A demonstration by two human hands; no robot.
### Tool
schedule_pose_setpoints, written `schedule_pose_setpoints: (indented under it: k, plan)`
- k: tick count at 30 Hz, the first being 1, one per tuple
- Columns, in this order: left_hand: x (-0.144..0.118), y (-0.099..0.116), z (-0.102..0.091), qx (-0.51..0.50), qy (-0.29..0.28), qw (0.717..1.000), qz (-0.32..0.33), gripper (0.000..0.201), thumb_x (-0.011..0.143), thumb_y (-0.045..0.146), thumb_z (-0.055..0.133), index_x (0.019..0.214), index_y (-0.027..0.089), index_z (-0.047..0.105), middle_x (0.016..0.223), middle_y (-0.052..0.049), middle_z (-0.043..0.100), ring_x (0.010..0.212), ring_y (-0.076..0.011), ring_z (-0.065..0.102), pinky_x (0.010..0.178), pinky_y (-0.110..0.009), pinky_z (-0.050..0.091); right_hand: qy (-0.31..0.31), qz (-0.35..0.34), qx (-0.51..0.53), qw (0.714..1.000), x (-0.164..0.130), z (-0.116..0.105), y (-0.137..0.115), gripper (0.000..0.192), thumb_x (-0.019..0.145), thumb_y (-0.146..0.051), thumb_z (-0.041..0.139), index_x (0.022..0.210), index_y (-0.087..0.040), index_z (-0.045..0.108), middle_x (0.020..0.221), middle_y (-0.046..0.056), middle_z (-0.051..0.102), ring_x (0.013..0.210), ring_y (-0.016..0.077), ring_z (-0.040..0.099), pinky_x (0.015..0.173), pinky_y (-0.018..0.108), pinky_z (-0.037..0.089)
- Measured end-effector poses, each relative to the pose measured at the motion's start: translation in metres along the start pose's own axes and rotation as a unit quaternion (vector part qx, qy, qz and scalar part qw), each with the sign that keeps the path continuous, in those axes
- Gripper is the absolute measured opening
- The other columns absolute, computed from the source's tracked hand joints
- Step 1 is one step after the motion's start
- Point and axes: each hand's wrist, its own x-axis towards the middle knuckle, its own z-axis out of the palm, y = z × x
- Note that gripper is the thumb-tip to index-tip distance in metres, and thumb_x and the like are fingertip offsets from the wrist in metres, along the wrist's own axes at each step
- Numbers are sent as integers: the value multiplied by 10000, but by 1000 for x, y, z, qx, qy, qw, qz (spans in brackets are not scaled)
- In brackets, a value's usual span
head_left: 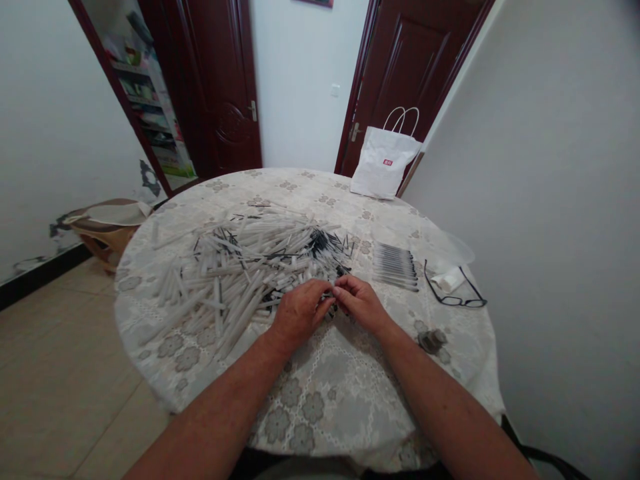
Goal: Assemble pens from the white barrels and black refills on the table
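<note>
Both hands meet fingertip to fingertip over the near edge of a heap of thin translucent tubes (235, 273). My left hand (304, 305) is closed in a pinch, and my right hand (361, 301) pinches opposite it. Whatever lies between the fingertips is too small to make out. Black slender parts (320, 241) lie mixed among the tubes just beyond the hands. To the right of my right hand, a neat row of clear tubes with dark ends (395, 265) lies side by side on the patterned tablecloth (300, 420).
Black-framed glasses (456, 301) and a small white roll-like item (449, 280) lie at the table's right. A small dark grey object (432, 341) sits near my right forearm. A white paper bag (385, 163) stands at the back edge. A stool (107, 230) is at the left.
</note>
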Motion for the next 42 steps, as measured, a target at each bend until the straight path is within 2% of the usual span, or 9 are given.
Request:
schedule_pose_setpoints:
  k: [6,10,15,20,24,28,31,35,42]
  plan:
    - [-1,1,0,-12,-14,1000,-16,120,967,275,552,1057,215,602,943,-54,669,825,-189,646,754,-306,491,3,-18,-26,999,-2,2,-5,266,876,-452,694,903,-187,685,612,-45,553,508,100,449,497,218,354]
    - [0,4,0,-17,20,999,-32,154,947,198,521,1082,197,594,977,-74,667,850,-196,637,807,-322,498,30,-65,-135,988,-2,-7,-8,259,925,-420,614,960,-194,735,736,8,658,655,153,575,626,258,449]
    - [6,5,-6,-59,98,987,-111,158,946,212,515,1057,185,623,984,-76,684,881,-197,651,836,-328,510,219,-97,-375,896,5,-38,-3,282,943,-309,518,1076,-157,715,1025,107,704,934,222,626,891,335,470]
    - [7,-3,-5,-133,112,968,-179,214,940,280,567,1113,201,665,966,-59,709,845,-187,664,787,-317,529,166,-22,-514,841,11,-54,14,292,955,-257,506,1126,-121,700,1067,137,682,1025,234,618,952,325,443]
    - [7,-4,-2,-179,101,958,-202,224,932,307,583,1108,208,679,917,-47,706,778,-174,666,700,-292,537,131,30,-584,800,14,-42,16,296,994,-282,502,1211,-163,664,1150,131,650,1044,217,615,892,287,437]
    - [9,-1,-1,-279,93,922,-251,238,932,373,588,1094,211,651,890,-36,705,700,-157,667,605,-269,545,123,66,-622,770,15,-32,12,225,1002,-299,490,1082,-194,673,1072,103,646,927,204,626,790,281,424]
    - [13,0,-2,-397,100,869,-278,269,901,408,634,1066,195,637,910,-52,715,816,-194,709,636,-296,591,144,51,-619,770,13,-33,11,196,980,-241,485,1036,-172,660,1025,109,654,915,206,612,797,281,414]
    - [16,-2,-5,-496,128,805,-298,301,843,394,710,1025,163,647,1039,-99,719,968,-242,715,696,-344,625,191,-32,-577,793,6,-42,6,204,963,-224,458,993,-166,651,963,109,660,931,225,597,845,298,421]
    - [15,-3,-9,-545,145,764,-313,282,803,361,755,983,166,660,1038,-90,712,949,-219,713,685,-310,618,271,-173,-422,847,-5,-45,-12,267,1002,-324,431,1009,-188,660,955,94,694,906,226,633,864,334,464]
